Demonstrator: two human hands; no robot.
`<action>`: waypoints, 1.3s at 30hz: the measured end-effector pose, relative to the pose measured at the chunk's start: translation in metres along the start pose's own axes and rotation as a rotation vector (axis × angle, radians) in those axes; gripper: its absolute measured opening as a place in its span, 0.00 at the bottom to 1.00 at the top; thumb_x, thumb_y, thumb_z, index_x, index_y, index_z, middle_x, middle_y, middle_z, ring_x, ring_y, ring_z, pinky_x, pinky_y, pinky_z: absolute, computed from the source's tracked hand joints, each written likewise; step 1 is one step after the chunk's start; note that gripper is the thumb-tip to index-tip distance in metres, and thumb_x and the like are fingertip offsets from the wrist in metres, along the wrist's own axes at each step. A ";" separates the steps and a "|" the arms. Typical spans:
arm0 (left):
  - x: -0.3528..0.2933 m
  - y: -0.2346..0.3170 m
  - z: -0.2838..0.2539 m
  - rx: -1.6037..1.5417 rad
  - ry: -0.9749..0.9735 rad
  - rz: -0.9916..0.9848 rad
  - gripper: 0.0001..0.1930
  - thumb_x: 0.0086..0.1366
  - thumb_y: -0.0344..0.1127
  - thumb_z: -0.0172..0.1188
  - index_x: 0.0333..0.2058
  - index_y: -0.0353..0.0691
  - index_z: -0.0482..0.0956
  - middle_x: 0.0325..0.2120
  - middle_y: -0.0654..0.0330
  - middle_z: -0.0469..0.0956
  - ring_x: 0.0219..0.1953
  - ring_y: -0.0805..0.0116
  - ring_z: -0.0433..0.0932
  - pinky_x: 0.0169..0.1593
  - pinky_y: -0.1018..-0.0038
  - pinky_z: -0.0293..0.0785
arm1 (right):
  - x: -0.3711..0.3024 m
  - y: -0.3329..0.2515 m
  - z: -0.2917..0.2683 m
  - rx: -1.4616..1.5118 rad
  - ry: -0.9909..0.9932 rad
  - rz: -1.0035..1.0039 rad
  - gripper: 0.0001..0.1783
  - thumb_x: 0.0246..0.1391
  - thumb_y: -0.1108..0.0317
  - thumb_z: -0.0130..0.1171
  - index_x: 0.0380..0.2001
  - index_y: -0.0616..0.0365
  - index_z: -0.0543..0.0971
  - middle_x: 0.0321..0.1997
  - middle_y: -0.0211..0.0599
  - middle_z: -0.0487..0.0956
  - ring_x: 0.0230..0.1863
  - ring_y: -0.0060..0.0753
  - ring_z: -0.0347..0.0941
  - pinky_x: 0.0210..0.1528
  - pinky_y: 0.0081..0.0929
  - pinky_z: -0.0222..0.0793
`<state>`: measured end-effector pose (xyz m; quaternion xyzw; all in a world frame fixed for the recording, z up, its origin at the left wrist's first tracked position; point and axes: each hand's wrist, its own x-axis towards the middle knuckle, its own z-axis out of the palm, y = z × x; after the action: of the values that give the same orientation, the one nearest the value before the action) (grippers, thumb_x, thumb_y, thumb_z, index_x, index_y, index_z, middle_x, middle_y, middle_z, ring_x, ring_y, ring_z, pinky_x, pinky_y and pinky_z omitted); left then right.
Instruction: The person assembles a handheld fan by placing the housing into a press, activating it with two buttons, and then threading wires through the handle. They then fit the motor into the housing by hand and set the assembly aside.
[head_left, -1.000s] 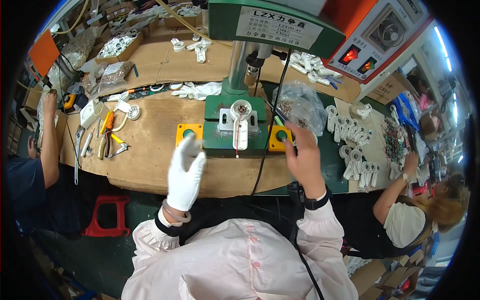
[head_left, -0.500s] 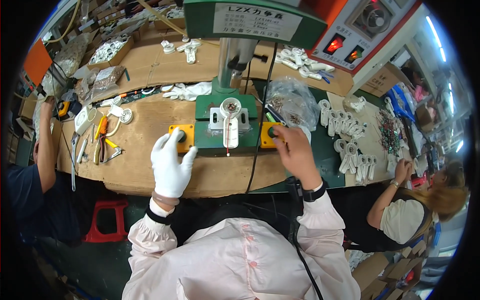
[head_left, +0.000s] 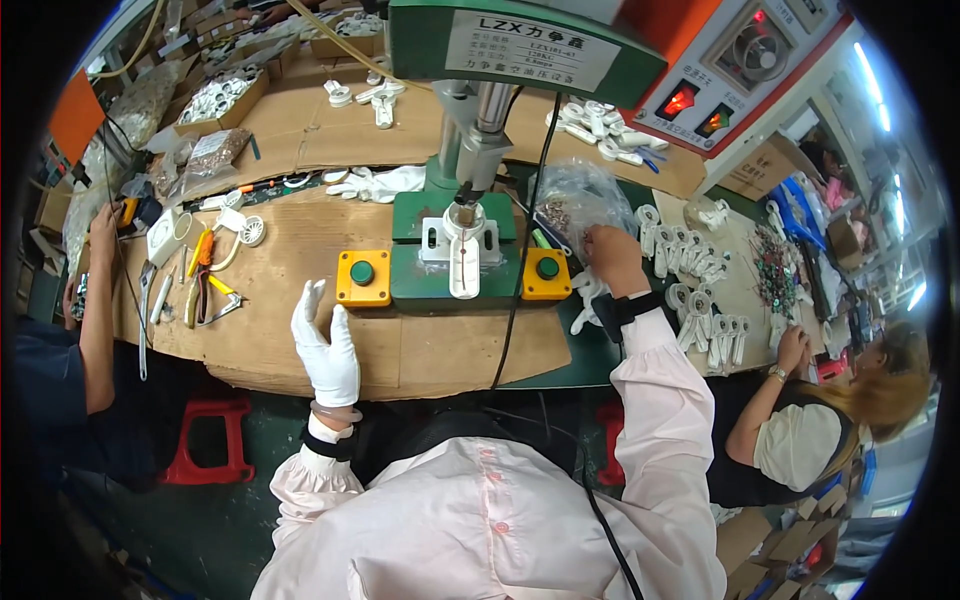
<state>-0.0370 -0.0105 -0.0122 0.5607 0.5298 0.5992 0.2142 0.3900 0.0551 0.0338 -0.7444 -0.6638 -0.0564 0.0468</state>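
Observation:
My left hand (head_left: 328, 348), in a white glove, is held open over the cardboard, apart from the left green button box (head_left: 363, 278). My bare right hand (head_left: 616, 262) is at the edge of a clear plastic bag (head_left: 592, 195) of small metal parts, fingers curled; whatever they hold is hidden. Between the hands stands a green bench press (head_left: 440, 285). Its ram (head_left: 484, 165) is down in the round end of a white plastic handle-shaped part (head_left: 464, 268) in the fixture. The right button box (head_left: 546, 272) is untouched. Another white part (head_left: 590, 300) lies below my right wrist.
Pliers and cutters (head_left: 204, 275) lie on the left, near a white fan housing (head_left: 170, 236). Rows of white handle parts (head_left: 690, 250) line the right. A black cable (head_left: 513, 300) hangs before the press. People sit at both sides; a red stool (head_left: 212, 440) stands lower left.
The press ram has come down onto the white part. My right hand has left its button for the plastic bag. My left hand has drawn back from the left button.

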 end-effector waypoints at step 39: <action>0.002 0.001 -0.011 -0.059 0.000 -0.046 0.23 0.68 0.25 0.56 0.61 0.35 0.66 0.51 0.53 0.75 0.55 0.63 0.74 0.61 0.67 0.66 | -0.022 -0.020 -0.005 0.220 0.227 -0.077 0.09 0.51 0.68 0.57 0.36 0.54 0.83 0.32 0.48 0.81 0.34 0.57 0.77 0.35 0.47 0.74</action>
<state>-0.0466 -0.0138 -0.0085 0.5419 0.5247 0.6094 0.2443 0.3680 0.0346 0.0352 -0.6976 -0.6844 -0.0690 0.2006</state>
